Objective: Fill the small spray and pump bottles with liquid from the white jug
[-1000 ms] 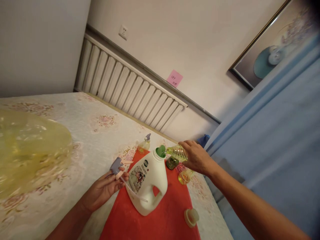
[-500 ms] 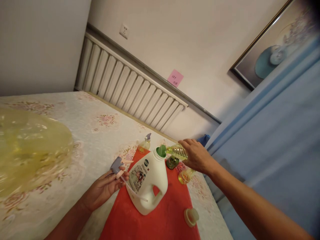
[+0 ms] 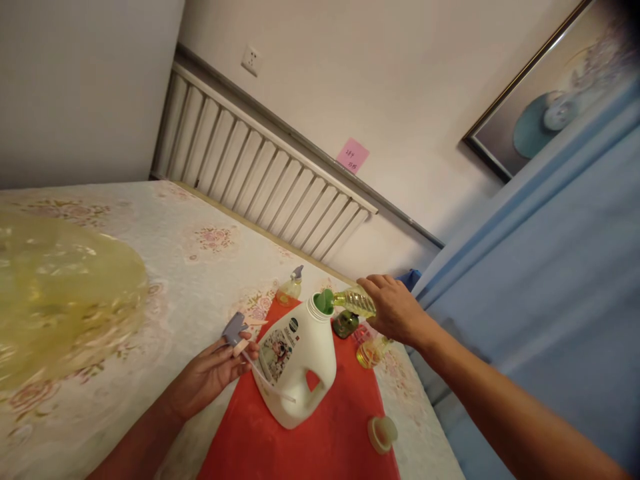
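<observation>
My right hand grips a clear ribbed bottle with yellowish liquid, tipped sideways so that its neck is at the green mouth of a large white jug. In my left hand is a grey spray head, held by the fingers, its thin dip tube slanting across the front of the jug. The jug stands on a red mat and has a handle hole and a printed label. Whether liquid is flowing cannot be made out.
Behind the jug stands a small spray bottle. A dark green bottle and a small yellow bottle are to its right. A pale cap lies at the mat's right edge. A large yellow translucent bag covers the table's left.
The view has shifted very slightly. Both hands, the tipped bottle and the jug look the same as before.
</observation>
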